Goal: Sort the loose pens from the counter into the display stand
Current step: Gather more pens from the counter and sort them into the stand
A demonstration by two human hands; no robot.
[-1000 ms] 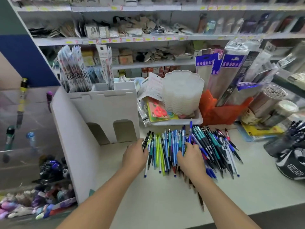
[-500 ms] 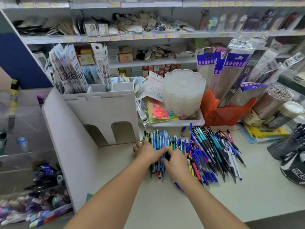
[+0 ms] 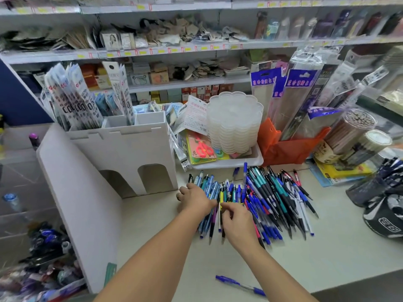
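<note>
pens (image 3: 257, 201), under both hands (image 3: 196, 200)

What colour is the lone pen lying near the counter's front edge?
Blue with a clear middle section, the lone pen, in the head view.

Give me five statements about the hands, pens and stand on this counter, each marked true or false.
1. Both hands rest on the pen pile. True.
2. The left hand holds scissors. False: it lies on the pens.
3. A lone blue pen lies near the counter's front edge. True.
4. The white display stand sits right of the pile. False: left.
5. The right hand is inside the stand. False: it is fingering pens in the pile.
</note>
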